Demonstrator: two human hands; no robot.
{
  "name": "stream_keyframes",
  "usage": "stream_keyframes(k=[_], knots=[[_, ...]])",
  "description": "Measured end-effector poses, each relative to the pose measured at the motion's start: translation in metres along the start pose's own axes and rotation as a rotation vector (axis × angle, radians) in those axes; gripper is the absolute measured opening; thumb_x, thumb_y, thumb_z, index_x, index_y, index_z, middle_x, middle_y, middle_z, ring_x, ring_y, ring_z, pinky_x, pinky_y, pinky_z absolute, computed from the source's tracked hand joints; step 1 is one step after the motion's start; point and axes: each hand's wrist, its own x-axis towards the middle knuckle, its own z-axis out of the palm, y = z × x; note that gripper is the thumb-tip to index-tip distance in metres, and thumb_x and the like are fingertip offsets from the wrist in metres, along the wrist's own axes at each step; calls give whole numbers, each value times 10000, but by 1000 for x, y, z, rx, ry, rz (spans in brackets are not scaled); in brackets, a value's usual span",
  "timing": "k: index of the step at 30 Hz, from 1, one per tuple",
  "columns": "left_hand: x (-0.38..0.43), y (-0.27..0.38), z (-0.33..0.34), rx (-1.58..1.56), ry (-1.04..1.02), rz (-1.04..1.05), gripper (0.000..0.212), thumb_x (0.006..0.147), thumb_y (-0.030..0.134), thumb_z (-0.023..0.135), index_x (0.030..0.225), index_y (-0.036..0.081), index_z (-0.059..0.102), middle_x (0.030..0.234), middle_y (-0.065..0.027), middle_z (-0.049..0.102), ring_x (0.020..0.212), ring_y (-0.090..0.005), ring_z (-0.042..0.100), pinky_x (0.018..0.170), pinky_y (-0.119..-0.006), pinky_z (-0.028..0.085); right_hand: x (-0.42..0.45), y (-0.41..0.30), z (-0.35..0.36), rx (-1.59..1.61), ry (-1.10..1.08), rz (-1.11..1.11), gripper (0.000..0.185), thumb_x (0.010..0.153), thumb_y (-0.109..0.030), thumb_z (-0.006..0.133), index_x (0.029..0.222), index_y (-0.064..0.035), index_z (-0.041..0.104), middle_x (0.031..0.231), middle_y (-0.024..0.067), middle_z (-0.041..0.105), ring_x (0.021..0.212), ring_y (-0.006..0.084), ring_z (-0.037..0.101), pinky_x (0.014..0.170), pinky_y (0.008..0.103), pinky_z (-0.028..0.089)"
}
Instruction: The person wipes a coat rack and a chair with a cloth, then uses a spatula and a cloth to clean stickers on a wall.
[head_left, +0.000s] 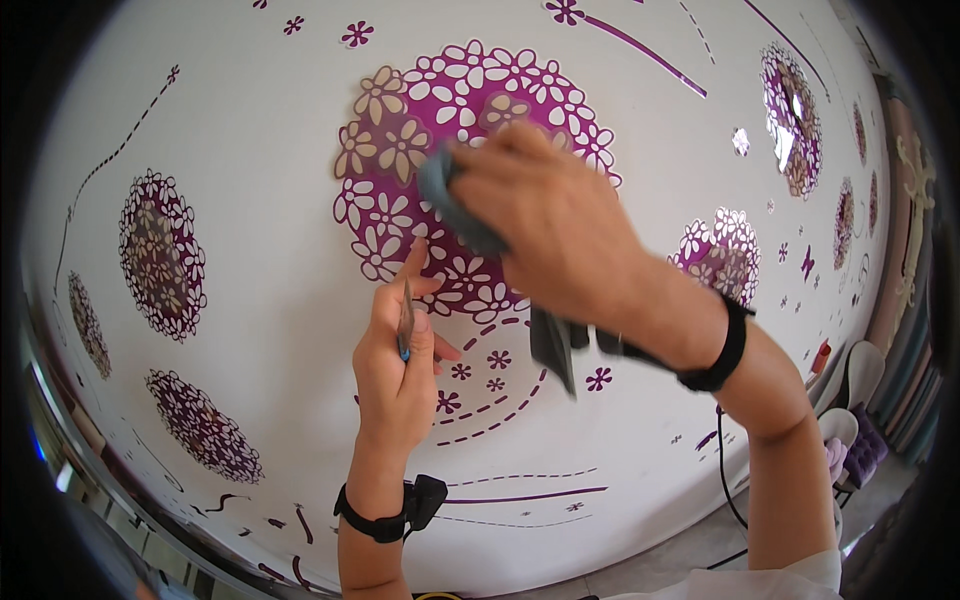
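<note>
A large round purple sticker with white flower cut-outs (390, 214) lies on the white wall surface (285, 150) before me; beige flower shapes overlap its upper left part. My right hand (555, 202), slightly blurred, grips a folded blue-grey cloth (461, 202) against the sticker's middle. Dark cloth-like ends (553, 345) hang below that hand. At the sticker's lower edge, my left hand (401, 337) holds a small pointed blade tool with a blue part (406, 322) between thumb and fingers. Its index fingertip touches the sticker. Both wrists wear black bands.
More round flower stickers stand at left (161, 255) and right (791, 120). Dashed purple lines (495, 431) and small flowers lie below the large sticker. At the lower right are a purple tufted seat (865, 446), a black cable (722, 465) and hanging fabrics (911, 375).
</note>
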Motion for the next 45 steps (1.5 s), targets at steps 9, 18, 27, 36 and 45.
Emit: stream_keyframes(k=[9,18,27,36,45], knots=[[13,8,19,120,-148,217,584,782,-166,451,1310,52,573,1522,-183,494,896,-177,717,709,-264,559,27,84,-3,-358,158,-134,341,735,-31,741,1059,-136,767,1281,-22,669,1162,205,576,951,348,492],[36,17,44,435,-241,408,662,790,-114,579,1408,111,503,1578,-106,430,955,-221,747,650,-301,565,-15,91,-13,-275,132,17,426,681,23,757,1089,-96,735,1301,-16,647,1160,229,576,939,371,508],[40,7,49,395,-207,285,674,839,-130,531,1455,144,505,1610,-56,398,1121,-214,671,783,-261,577,-62,77,-12,-183,119,166,410,664,80,668,1055,-35,716,1374,34,613,1153,276,574,913,376,523],[41,9,49,137,-234,157,603,901,-123,529,1455,110,479,1604,-73,391,1326,-286,562,981,-335,530,-113,15,0,-58,-116,154,409,670,66,653,1063,-39,702,1451,68,553,1235,287,531,901,407,516],[38,18,42,5,-267,25,489,1030,1,440,1504,119,463,1592,-48,430,1162,-117,622,693,-233,565,-120,-3,-10,278,-121,137,384,643,105,626,991,-33,713,1320,67,635,1118,297,578,899,392,542]])
